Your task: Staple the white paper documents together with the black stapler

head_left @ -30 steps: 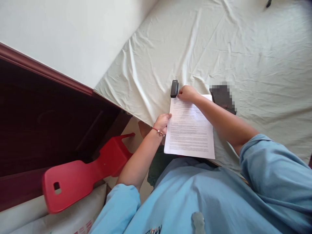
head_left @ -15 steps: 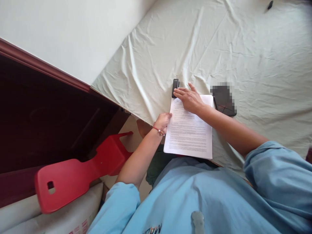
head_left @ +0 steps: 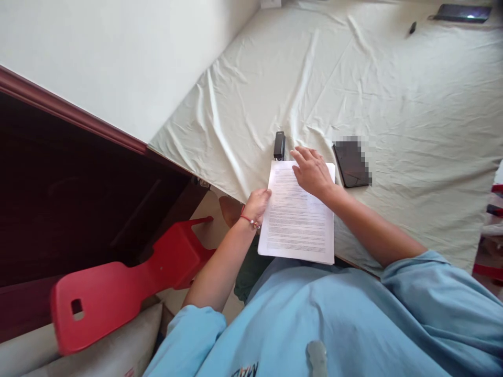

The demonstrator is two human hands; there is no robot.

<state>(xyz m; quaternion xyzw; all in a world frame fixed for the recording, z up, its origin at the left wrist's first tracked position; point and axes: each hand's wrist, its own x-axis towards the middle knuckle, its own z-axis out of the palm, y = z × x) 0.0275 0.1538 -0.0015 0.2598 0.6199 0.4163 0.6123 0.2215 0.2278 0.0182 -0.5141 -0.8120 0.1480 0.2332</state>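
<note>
Right hand [head_left: 313, 171] lying flat on the upper part of the printed sheets [head_left: 295, 217], palm down, fingers spread and loose, gripping nothing. Fingertips pointing up and to the left, toward the black stapler [head_left: 279, 145]. Stapler sitting just beyond the top left corner of the sheets, near those fingertips but not touched by them; whether stapler and paper corner actually meet, hard to tell.

Left hand [head_left: 258, 203] on the left edge of the same sheets, about halfway down, fingers curled over that edge and pinching it. Red string bracelet [head_left: 249, 221] on that wrist.

Sheets lying on the pale wrinkled cloth [head_left: 393, 89], lower end hanging out past the near edge of the covered surface, over the lap. So: paper under the right palm, paper edge in the left grip, stapler ahead of both hands and a little to the left of the right one.

Dark phone [head_left: 351, 164] flat on the cloth just to the right of the right hand, close to the paper's right corner, partly blurred. Far off at the top right, another dark flat device [head_left: 461, 12] and a small dark object [head_left: 411, 27] beside it. Down at the lower left, a red plastic chair [head_left: 118, 288] against the dark wooden frame [head_left: 78, 199]. Light blue sleeves [head_left: 432, 293] filling the bottom.
</note>
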